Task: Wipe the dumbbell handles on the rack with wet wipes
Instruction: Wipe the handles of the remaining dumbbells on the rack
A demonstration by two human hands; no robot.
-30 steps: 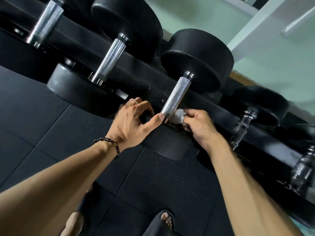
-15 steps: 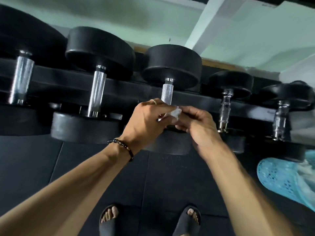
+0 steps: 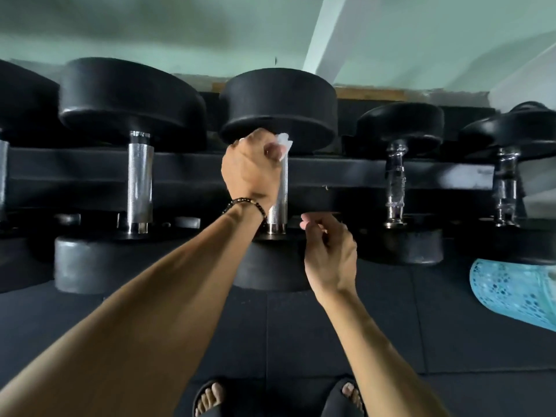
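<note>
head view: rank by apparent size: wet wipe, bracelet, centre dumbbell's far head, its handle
1. Far head
2. Handle, partly hidden by the left hand
3. Bracelet and wet wipe: similar, wipe mostly hidden; unranked.

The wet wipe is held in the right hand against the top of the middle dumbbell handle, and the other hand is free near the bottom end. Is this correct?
Not quite: the head view shows the left hand, the one with the bead bracelet, gripping the wet wipe at the top of the middle dumbbell handle. The right hand is the free one near the bottom end.
</note>
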